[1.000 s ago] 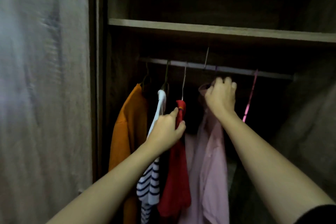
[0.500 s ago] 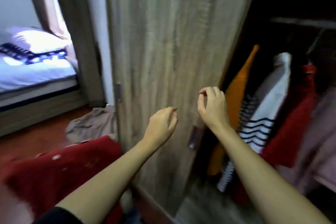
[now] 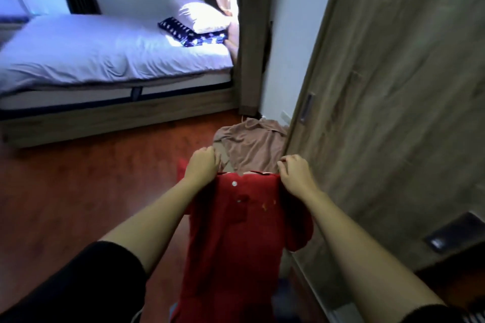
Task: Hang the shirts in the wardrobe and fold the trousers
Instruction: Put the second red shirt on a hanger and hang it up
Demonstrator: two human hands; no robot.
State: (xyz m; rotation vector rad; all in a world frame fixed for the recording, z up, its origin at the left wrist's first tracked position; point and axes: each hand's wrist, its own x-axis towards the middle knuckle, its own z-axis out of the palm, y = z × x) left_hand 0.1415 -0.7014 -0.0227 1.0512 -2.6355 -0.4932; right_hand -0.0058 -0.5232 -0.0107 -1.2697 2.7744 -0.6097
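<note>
I am gripping the red shirt [image 3: 236,231] at its shoulders, my left hand [image 3: 202,165] and right hand [image 3: 295,174] both clenched on the fabric. It is hanging over the wooden floor [image 3: 78,191], beside the wardrobe door [image 3: 393,113], a tan garment [image 3: 252,144] lying just beyond.

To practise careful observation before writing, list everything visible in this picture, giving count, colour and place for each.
red shirt: one, red, held up in the centre foreground
beige garment: one, beige, crumpled on the floor by the wardrobe door
wardrobe door: one, grey-brown wood, right
bed: one, pale bedding, upper left
white pillow: one, white, at the bed's head
blue patterned pillow: one, dark blue, under the white pillow
floor: reddish wood, left
left hand: one, fingers grip the shirt's top edge
right hand: one, fingers grip the shirt's top edge
</note>
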